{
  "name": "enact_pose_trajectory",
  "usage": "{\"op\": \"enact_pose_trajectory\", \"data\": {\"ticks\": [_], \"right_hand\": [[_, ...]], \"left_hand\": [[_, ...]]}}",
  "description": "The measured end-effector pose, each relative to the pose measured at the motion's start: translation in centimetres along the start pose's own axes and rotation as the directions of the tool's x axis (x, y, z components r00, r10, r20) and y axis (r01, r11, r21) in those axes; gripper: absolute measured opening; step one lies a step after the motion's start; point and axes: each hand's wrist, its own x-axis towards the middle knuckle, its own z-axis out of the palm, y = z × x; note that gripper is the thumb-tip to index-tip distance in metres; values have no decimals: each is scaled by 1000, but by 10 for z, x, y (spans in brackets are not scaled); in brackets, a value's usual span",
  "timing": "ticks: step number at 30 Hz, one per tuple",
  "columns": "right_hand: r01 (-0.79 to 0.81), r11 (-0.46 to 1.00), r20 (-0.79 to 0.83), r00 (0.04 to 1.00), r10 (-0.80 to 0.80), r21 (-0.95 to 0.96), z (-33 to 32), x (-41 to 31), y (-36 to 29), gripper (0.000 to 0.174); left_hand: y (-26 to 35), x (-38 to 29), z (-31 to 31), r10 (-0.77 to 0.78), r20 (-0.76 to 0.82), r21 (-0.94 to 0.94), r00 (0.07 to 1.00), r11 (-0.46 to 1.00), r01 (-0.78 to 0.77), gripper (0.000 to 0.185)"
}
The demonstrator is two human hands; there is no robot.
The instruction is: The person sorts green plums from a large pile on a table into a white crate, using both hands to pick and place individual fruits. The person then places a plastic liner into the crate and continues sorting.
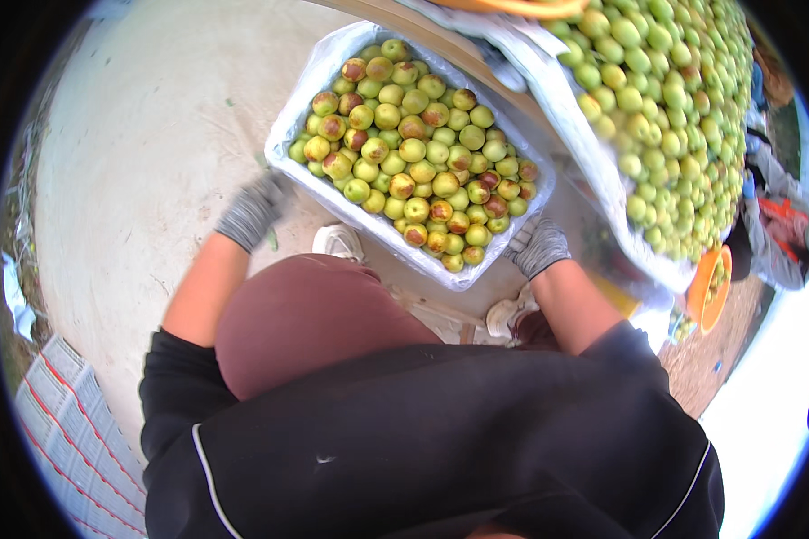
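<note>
A lined crate (364,214) full of green and reddish-brown jujube-like fruit (411,149) lies before me, over the ground and just ahead of my shoes. My right hand (538,244), in a grey knit glove, is at the crate's near right corner; its fingertips are partly hidden at the rim, so its grip is unclear. My left hand (256,204), gloved alike and blurred, is beside the crate's left corner, with a small gap seeming to part them. Whether its fingers are apart does not show.
A lined sorting table (580,121) heaped with green fruit (681,101) stands at the right. An orange basket (708,290) of fruit is by its near end. Another person's gloved hand (502,67) is at the table's edge. Stacked pale crates (74,431) stand lower left.
</note>
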Motion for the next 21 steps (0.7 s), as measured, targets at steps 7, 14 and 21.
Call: {"op": "enact_pose_trajectory", "data": {"ticks": [7,14,21], "right_hand": [[-11,995,290,956,40,-103,1,-2,-9,29],[64,980,505,862,42,-190,-15,-7,-4,26],[212,938,891,424,164,-274,-50,68,-6,48]], "left_hand": [[-115,-40,146,242,-50,-336,969,910,-245,74],[-163,5,202,478,-626,-332,616,551,-766,53],[-192,17,254,553,-722,-105,415,505,-857,46]]}}
